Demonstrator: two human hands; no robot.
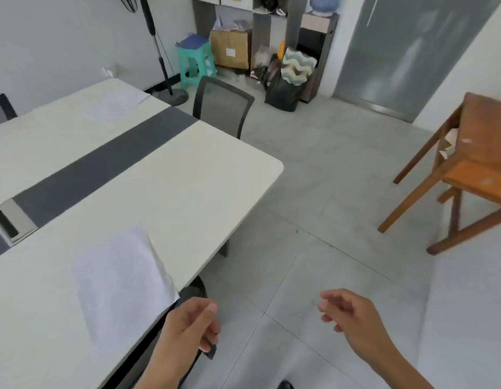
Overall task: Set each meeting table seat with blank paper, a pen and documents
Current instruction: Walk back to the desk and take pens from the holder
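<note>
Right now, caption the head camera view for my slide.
Left hand and right hand hover beside the meeting table; one blank sheet lies at the near edge, another sheet farther across.

The table (187, 192) hides most of the near chair (198, 287); the right edge crops the wooden chair (485, 130).

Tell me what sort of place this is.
Most likely a small office meeting room: a long white meeting table with a grey centre strip and a built-in cable box, a mesh office chair at its far end, and a sheet of paper laid at the near seat.
</note>
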